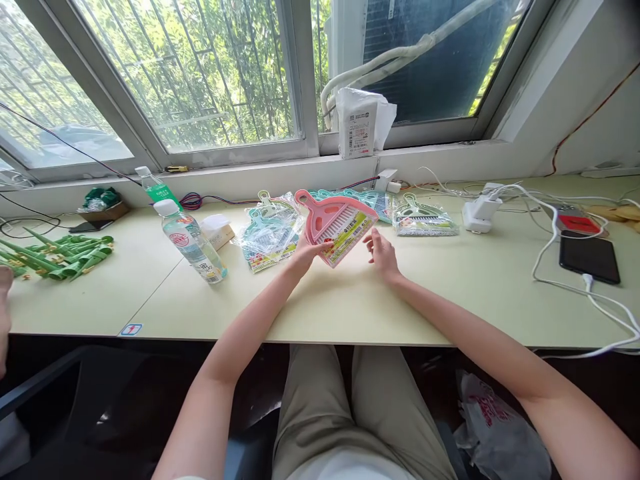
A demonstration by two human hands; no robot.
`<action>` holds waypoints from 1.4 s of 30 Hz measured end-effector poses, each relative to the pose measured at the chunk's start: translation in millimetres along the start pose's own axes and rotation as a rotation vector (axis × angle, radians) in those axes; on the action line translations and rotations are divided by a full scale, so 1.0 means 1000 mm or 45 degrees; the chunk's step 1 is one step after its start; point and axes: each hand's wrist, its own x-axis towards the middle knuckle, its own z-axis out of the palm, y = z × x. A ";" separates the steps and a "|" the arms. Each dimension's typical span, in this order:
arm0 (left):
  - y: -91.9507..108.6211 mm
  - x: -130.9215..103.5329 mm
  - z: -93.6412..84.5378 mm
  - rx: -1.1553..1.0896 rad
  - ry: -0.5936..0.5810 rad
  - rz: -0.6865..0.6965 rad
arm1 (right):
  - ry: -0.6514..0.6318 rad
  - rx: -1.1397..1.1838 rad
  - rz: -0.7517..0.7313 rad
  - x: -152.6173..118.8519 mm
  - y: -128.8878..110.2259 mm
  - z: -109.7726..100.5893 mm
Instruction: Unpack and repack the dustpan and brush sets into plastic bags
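A pink dustpan and brush set (327, 215) with a yellow-green label is held tilted above the table by my left hand (309, 253), which grips its lower left edge. Just right of the set, my right hand (383, 255) is raised with its fingers loosely curled and apart, holding nothing. Behind and to the left lie blue-green sets in clear plastic (270, 233). Another wrapped set, green with a dark brush (423, 217), rests to the right at the back.
Two bottles, one upright-leaning in front (193, 243), stand left beside a tissue pack (216, 230). Green folded strips (60, 253) lie far left. A white charger (479, 212), cables and a black phone (590, 257) are at the right. Part of another person's hand (4, 300) shows at the left edge.
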 end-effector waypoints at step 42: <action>0.026 0.014 -0.062 1.276 0.564 0.406 | -0.686 0.649 0.279 0.005 0.009 0.002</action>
